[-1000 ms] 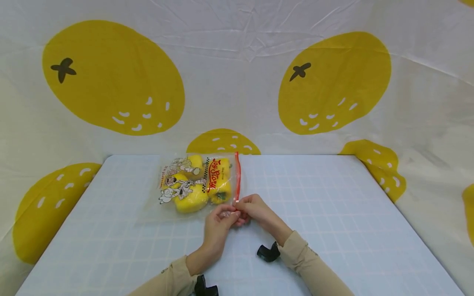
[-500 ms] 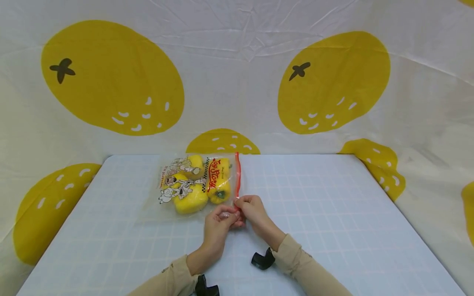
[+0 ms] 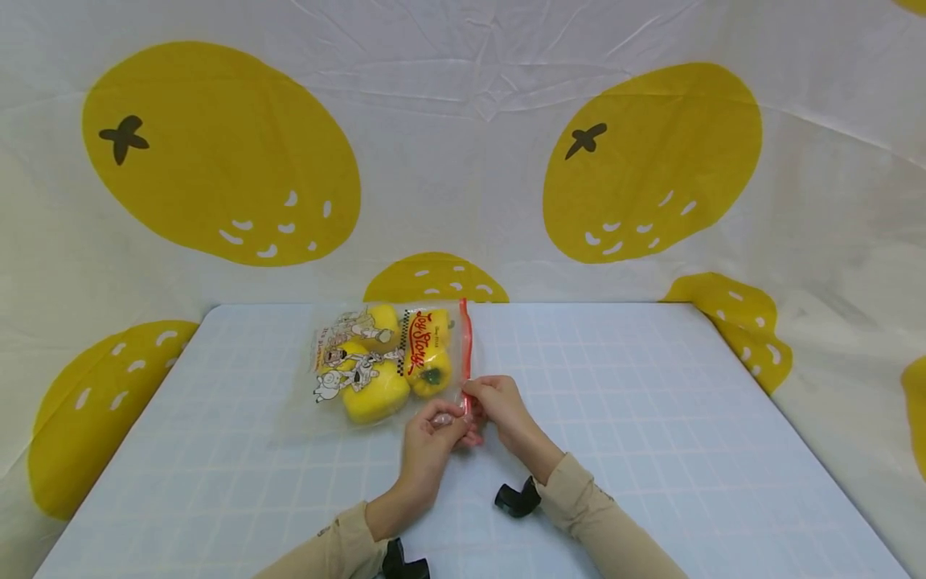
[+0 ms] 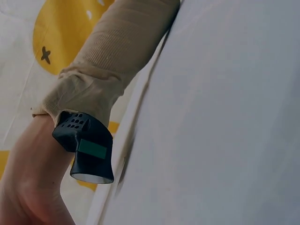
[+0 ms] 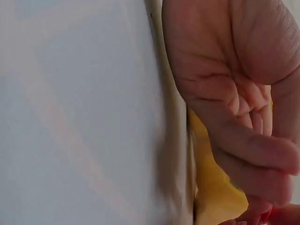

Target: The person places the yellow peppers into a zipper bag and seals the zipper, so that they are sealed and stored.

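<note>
A clear zip bag (image 3: 304,414) with printed cartoon figures and a red zip strip (image 3: 466,338) lies at the table's far side. Inside it are several yellow bell peppers (image 3: 376,396), one showing its green stem. My left hand (image 3: 423,450) pinches the bag's near right corner at the strip's lower end. Just above it, thumb and index finger of my right hand (image 3: 506,414) pinch the red strip. In the right wrist view, the curled fingers (image 5: 255,145) of that hand are close up. The left wrist view does not show the left fingertips.
A pale checked cloth covers the table (image 3: 651,418). Behind it hangs a white curtain (image 3: 448,177) with yellow fruit prints. Each wrist carries a black camera mount (image 3: 518,498). A sleeved forearm (image 4: 126,37) with such a mount crosses the left wrist view.
My right fingertips have shifted slightly up along the red strip, away from the left hand, and more strip shows between them. The left hand stays almost still; the bag has barely moved.
</note>
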Tool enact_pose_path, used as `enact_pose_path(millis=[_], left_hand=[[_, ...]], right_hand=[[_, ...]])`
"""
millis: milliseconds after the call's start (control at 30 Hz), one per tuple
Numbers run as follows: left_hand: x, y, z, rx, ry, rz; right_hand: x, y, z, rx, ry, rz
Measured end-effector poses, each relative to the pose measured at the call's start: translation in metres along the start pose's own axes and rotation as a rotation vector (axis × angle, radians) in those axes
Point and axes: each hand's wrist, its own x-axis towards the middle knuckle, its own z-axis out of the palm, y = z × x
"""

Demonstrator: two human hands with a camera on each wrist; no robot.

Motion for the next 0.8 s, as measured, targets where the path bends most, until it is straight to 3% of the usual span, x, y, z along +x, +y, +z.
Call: enact_pose_path(millis=[300, 567, 800], left_hand=[[0.007, 0.001, -0.005, 0.063, 0.095, -0.037], [0.007, 0.003, -0.008, 0.012, 0.079, -0.025], [0.006, 0.004, -0.008, 0.029, 0.078, -0.045]], right_hand=[[-0.002, -0.004, 0.001, -0.066, -0.066, 0.007], [0.000, -0.002, 0.013, -0.030, 0.024, -0.023], [0.023, -0.011, 0.015, -0.009, 0.094, 0.026]])
